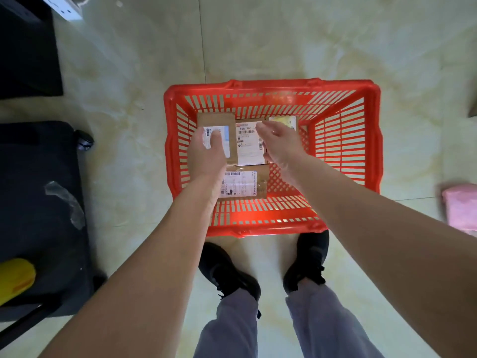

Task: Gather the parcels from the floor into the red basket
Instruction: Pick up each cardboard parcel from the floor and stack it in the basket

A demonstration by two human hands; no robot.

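Note:
The red basket (343,140) stands on the pale floor in front of my feet. Inside lie several brown cardboard parcels with white labels: one at the back left (216,122), one in the middle (249,146), one at the front (240,184), and one at the back right (284,122), mostly hidden. My left hand (206,156) rests on the back-left parcel, fingers curled over its label. My right hand (280,143) hovers over the middle parcel's right edge with fingers bent; whether it grips is unclear.
A pink soft package (460,208) lies on the floor at the right edge. A black wheeled case (41,202) with a yellow object (15,279) on it fills the left side. Dark furniture (25,47) stands at the back left. My black shoes (227,270) touch the basket's near rim.

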